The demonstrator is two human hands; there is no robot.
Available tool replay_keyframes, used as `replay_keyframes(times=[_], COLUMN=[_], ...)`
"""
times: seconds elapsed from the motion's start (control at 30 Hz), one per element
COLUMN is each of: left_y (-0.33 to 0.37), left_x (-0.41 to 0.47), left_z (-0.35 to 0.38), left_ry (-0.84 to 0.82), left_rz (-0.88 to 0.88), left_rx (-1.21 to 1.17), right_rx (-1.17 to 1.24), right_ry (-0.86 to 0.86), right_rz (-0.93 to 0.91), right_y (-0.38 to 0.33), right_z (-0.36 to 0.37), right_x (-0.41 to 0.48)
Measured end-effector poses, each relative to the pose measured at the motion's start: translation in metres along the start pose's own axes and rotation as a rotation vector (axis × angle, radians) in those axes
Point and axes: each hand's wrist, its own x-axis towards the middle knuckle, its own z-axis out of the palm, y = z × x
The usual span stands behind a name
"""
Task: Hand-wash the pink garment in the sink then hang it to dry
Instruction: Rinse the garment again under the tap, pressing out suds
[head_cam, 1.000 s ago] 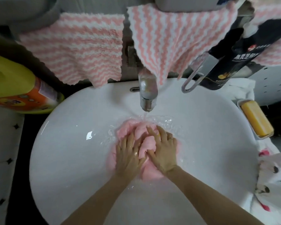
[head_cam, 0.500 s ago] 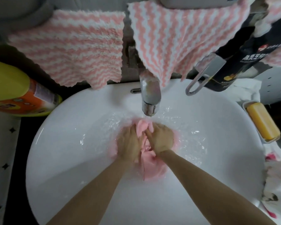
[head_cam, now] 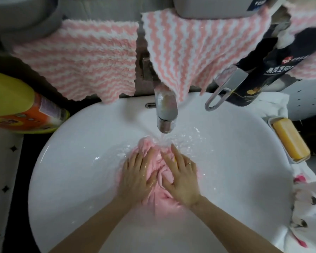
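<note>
The wet pink garment lies bunched in the middle of the white sink, under water running from the metal tap. My left hand lies flat on the garment's left side with fingers stretched out. My right hand presses on its right side, fingers straight and pointing toward the tap. Both hands are wet. Much of the garment is hidden beneath them.
Two pink-and-white striped cloths hang behind the sink. A yellow detergent bottle lies at the left. At the right sit a dark bottle, the tap's loop lever, a yellow soap bar in a dish, and a patterned cloth.
Half a second ago both hands were bunched close together gripping the garment near the tap. Now they have slid back toward me and lie spread flat on it.
</note>
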Motion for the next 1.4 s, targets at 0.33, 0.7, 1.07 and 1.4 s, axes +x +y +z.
replay_keyframes(times=[0.33, 0.7, 1.07, 1.4], left_y=[0.006, 0.005, -0.020, -0.016], left_x=[0.021, 0.063, 0.084, 0.039], left_z=[0.027, -0.014, -0.111, -0.085], left_ry=[0.236, -0.071, -0.573, 0.284], left_rz=[-0.041, -0.160, -0.074, 0.563], left_rx=[0.089, -0.084, -0.553, 0.091], right_rx=[-0.220, -0.093, 0.408, -0.244], right_ry=[0.181, -0.198, -0.600, 0.405], right_rz=[0.000, 0.245, 0.213, -0.726], right_y=[0.000, -0.017, 0.001, 0.013], right_z=[0.019, -0.028, -0.120, -0.083], right_x=[0.030, 0.079, 0.095, 0.029])
